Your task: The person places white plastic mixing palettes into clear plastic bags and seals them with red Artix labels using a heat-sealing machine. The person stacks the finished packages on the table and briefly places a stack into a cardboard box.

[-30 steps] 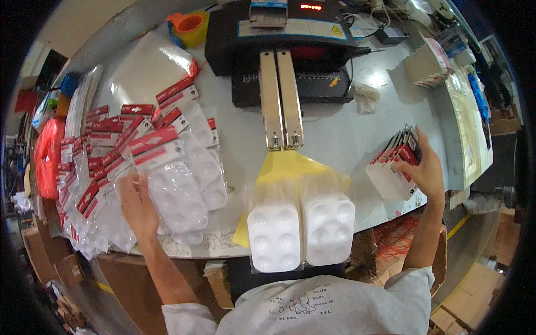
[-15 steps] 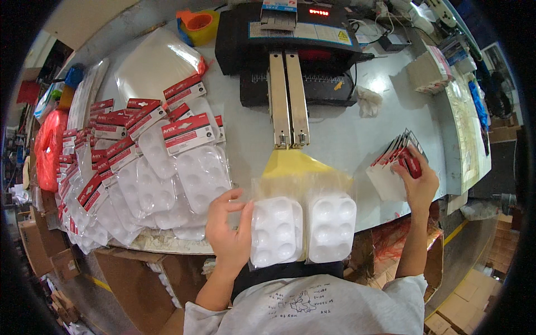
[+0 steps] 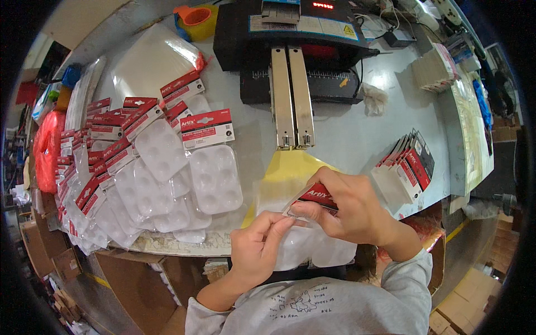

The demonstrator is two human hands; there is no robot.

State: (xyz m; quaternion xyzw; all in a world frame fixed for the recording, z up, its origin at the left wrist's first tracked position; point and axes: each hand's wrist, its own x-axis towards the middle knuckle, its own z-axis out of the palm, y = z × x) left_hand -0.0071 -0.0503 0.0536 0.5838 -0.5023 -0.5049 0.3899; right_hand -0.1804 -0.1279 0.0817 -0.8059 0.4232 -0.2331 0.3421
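My right hand (image 3: 357, 209) grips a red and white header card (image 3: 318, 195), tilted, above clear bags that hold white six-well plastic palettes (image 3: 293, 248). My left hand (image 3: 257, 245) is closed in a pinch by the card's lower corner, at the mouth of a clear plastic bag (image 3: 301, 222). The fingers partly cover the bag's edge, and it is unclear whether the card's tip is inside it. Under the bags lies a yellow sloping plate (image 3: 290, 164) in front of two metal rails (image 3: 286, 95). A stack of header cards (image 3: 406, 167) fans out at the right.
A heap of bagged palettes with red cards (image 3: 151, 173) covers the left of the table. Behind the rails stands a black machine (image 3: 234, 39) with a red display. An orange and yellow tape roll (image 3: 195, 22) is at the back; another card stack (image 3: 432, 72) sits far right.
My right hand has come from the card stack to the bags with a card. My left hand has moved right and closed on the bag. A bagged palette on the heap has shifted right.
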